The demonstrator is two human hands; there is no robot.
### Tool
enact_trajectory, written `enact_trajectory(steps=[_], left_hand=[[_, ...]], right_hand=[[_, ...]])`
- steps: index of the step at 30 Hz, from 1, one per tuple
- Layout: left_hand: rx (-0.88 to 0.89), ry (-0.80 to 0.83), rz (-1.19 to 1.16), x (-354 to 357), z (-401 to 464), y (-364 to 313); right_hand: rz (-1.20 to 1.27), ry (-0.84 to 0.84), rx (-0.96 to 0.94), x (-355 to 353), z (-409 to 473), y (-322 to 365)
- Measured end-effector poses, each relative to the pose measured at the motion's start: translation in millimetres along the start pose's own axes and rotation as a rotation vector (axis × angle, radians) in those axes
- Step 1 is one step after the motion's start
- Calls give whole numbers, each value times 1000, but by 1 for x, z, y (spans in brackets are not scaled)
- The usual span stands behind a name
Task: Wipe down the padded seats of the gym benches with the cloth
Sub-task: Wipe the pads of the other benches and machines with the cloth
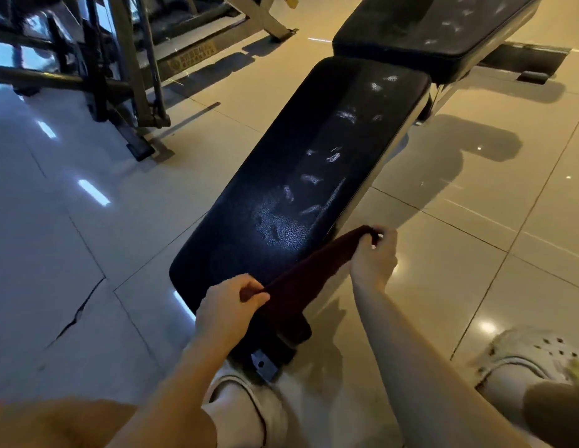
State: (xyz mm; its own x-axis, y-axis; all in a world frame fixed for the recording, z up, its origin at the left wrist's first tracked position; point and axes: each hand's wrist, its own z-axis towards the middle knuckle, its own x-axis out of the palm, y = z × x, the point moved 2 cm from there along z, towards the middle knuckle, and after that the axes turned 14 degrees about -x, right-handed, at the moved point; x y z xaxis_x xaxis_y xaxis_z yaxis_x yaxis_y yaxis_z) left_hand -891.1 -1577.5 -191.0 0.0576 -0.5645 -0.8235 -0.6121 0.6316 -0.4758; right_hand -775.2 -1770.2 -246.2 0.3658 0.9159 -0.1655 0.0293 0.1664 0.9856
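Left fingers point(249, 291) were curled round one end of the cloth point(301, 282), thumb on top; right fingers point(367, 242) pinched the other end. Cloth hung taut between them across the pad's point(281, 176) near right corner, slack bunching below the near edge. Looked soft, light, limp, prob. absorbent: best held by the ends or wadded, won't slip much. Pad seemed firm, textured vinyl w/ pale smears toward the far end; second pad point(437, 24) beyond also marked. Left hand point(226, 312) sat over the near edge, wrist bent; right hand point(374, 257) off the right edge, forearm reaching fwd.
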Motion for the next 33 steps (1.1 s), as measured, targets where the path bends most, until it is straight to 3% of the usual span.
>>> enact_trajectory(steps=[6, 10, 16, 19, 22, 26, 30, 33], left_hand=[[-82, -64, -51, 4, 24, 8], [-116, -106, -48, 14, 43, 0], [-106, -141, -143, 43, 61, -35], [-242, -181, -168, 50, 69, -44], [-364, -124, -132, 55, 85, -49], [-478, -19, -160, 68, 98, -59], [-505, -8, -26, 80, 106, -58], [-515, 10, -57, 81, 109, -50]], right_hand=[[223, -161, -59, 71, -13, -4], [276, -161, -86, 91, -4, -14], [336, -202, -200, 87, 84, -6], [382, -191, -243, 83, 127, 0], [407, -168, -217, 82, 149, 3], [333, -57, -144, 87, 116, -4], [289, -51, -185, 89, 93, -9], [310, -52, -191, 89, 94, -8]])
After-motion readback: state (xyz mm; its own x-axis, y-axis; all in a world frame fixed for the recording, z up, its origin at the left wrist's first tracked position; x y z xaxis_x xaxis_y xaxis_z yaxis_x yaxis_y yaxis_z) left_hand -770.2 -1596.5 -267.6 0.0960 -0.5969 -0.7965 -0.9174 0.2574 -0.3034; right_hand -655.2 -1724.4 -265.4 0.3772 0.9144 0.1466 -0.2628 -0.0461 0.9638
